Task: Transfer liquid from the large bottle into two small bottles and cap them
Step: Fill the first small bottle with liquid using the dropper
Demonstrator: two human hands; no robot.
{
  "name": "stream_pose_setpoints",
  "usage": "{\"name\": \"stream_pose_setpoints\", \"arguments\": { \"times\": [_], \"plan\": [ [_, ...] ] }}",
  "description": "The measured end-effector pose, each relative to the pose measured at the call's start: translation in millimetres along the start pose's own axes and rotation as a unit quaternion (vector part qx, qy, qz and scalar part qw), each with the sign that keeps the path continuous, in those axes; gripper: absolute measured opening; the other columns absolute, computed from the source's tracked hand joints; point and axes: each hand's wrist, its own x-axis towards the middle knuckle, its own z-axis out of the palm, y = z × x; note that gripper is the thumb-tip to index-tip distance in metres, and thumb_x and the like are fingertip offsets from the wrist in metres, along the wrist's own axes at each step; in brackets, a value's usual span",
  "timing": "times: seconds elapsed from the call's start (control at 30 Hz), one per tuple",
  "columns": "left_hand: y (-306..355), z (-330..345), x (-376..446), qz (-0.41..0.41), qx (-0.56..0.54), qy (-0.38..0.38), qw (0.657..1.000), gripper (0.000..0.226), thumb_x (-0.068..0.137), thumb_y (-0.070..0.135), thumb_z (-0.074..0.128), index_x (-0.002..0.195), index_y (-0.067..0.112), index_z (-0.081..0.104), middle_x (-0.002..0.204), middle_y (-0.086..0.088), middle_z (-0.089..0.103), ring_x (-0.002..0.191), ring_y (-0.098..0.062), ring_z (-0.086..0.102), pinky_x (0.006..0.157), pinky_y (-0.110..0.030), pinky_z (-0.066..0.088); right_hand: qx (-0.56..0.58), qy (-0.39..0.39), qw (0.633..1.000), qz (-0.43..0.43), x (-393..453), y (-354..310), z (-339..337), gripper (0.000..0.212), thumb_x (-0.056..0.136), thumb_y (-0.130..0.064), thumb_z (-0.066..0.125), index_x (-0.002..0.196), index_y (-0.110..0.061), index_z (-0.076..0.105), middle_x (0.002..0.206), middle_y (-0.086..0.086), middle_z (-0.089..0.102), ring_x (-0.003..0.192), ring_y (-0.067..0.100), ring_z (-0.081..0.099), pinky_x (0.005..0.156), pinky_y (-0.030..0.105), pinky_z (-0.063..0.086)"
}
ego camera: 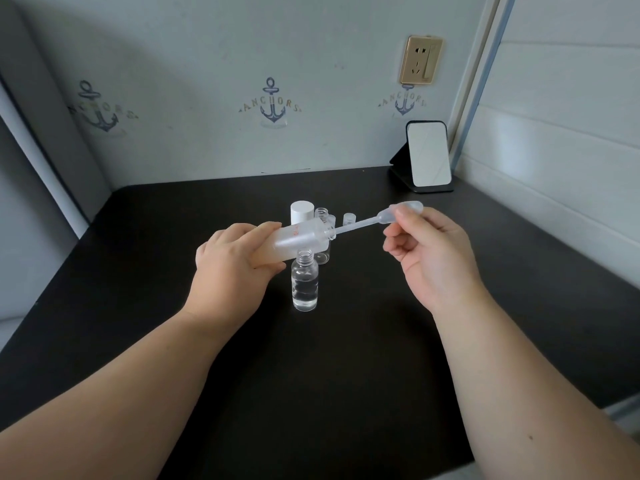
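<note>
Fingers (403, 216) pinch pipette (363, 225); L hand (232, 261) grips bottle (294, 239).

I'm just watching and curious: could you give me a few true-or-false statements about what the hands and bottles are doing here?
1. The left hand grips the frosted large bottle tilted on its side. True.
2. The right hand holds a white cap. False: it pinches a clear plastic pipette, whose tip is in the large bottle's mouth.
3. The clear small bottle in front is capped. False: its neck is open, with liquid inside.
4. A white cylindrical cap stands on the black table. True.
</note>
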Motion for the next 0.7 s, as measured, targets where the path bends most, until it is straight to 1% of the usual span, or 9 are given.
{"name": "stream_pose_setpoints", "arguments": {
  "times": [0.07,0.13,0.23,0.33,0.43,0.53,0.63,0.7],
  "plan": [
    [0,0,0,0.005,0.002,0.001,1.000,0.054,0.082,0.025,0.083,0.131,0.032,0.064,0.113,0.013,0.058,0.110,-0.022,0.052,0.104,-0.054,0.038,-0.037,-0.013,0.999,0.007,-2,1,2,0.013,0.092,-0.019,0.070,0.087,-0.017,0.082,0.077,0.007,0.073,0.062,0.018,0.067,0.067,0.029,0.054],
    [0,1,0,0.007,0.006,0.001,1.000,0.054,0.082,0.025,0.083,0.131,0.032,0.064,0.112,0.015,0.056,0.110,-0.022,0.052,0.104,-0.053,0.037,-0.066,-0.018,0.998,0.014,-3,2,3,0.014,0.089,-0.024,0.072,0.091,-0.014,0.081,0.077,0.006,0.073,0.064,0.020,0.067,0.067,0.028,0.053],
    [1,0,0,0.006,0.006,0.001,1.000,0.054,0.081,0.026,0.083,0.131,0.033,0.064,0.111,0.017,0.054,0.110,-0.021,0.052,0.105,-0.051,0.037,-0.070,-0.026,0.997,0.025,-3,3,3,0.016,0.091,-0.025,0.073,0.095,-0.011,0.080,0.079,0.008,0.073,0.065,0.021,0.067,0.066,0.028,0.053],
    [0,1,0,0.004,0.005,0.002,1.000,0.055,0.081,0.027,0.084,0.131,0.033,0.064,0.111,0.017,0.055,0.110,-0.021,0.051,0.105,-0.051,0.037,-0.048,-0.024,0.998,0.030,-3,2,3,0.016,0.086,-0.027,0.073,0.091,-0.016,0.082,0.079,0.008,0.073,0.065,0.020,0.067,0.068,0.029,0.053],
    [-1,1,1,-0.004,0.004,0.002,1.000,0.054,0.082,0.028,0.083,0.132,0.034,0.063,0.114,0.014,0.058,0.111,-0.020,0.050,0.106,-0.048,0.035,-0.021,-0.018,0.999,0.036,-1,1,2,0.013,0.091,-0.023,0.071,0.090,-0.017,0.083,0.080,0.008,0.074,0.064,0.019,0.066,0.069,0.029,0.054],
    [-2,1,1,-0.011,0.007,0.003,1.000,0.054,0.081,0.026,0.083,0.131,0.034,0.063,0.115,0.011,0.060,0.111,-0.020,0.050,0.105,-0.045,0.034,0.017,0.008,0.999,0.042,1,0,-1,0.014,0.093,-0.021,0.071,0.089,-0.014,0.082,0.080,0.008,0.073,0.064,0.017,0.065,0.067,0.027,0.055],
    [-1,-1,1,-0.019,0.003,0.005,1.000,0.055,0.081,0.024,0.083,0.132,0.032,0.064,0.115,0.009,0.061,0.110,-0.023,0.052,0.105,-0.048,0.035,0.074,0.033,0.996,0.042,3,-1,-5,0.018,0.095,-0.019,0.068,0.088,-0.012,0.082,0.080,0.007,0.072,0.065,0.013,0.065,0.064,0.024,0.054],
    [0,-1,1,-0.028,-0.002,0.008,1.000,0.055,0.081,0.024,0.083,0.132,0.032,0.064,0.115,0.009,0.062,0.111,-0.024,0.052,0.105,-0.050,0.036,0.105,0.052,0.992,0.045,4,-2,-8,0.018,0.094,-0.022,0.069,0.086,-0.012,0.082,0.076,0.005,0.070,0.063,0.012,0.063,0.063,0.022,0.053]
  ]
}}
